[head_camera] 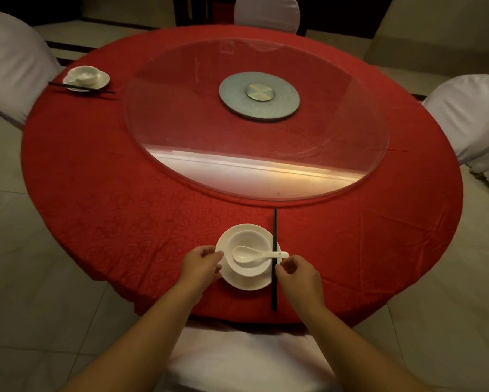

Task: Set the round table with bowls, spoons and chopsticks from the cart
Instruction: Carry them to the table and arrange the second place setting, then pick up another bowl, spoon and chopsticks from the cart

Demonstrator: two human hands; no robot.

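Observation:
At the near edge of the round table with a red cloth (124, 216) lies a white plate (247, 282). On the plate stands a white bowl (247, 240), and a white spoon (254, 254) lies in the bowl with its handle pointing right. Black chopsticks (274, 244) lie along the plate's right side. My left hand (201, 264) grips the plate's left rim. My right hand (297, 275) hovers beside the chopsticks and the spoon handle with its fingers curled; whether it touches them I cannot tell. A second place setting (86, 77) with chopsticks (81, 88) sits at the far left.
A glass turntable (181, 123) on a grey hub (259, 96) covers the table's middle. White-covered chairs stand at the left (11, 66), far side (266, 12), right (475, 117) and directly below me (237, 360). Tiled floor surrounds the table.

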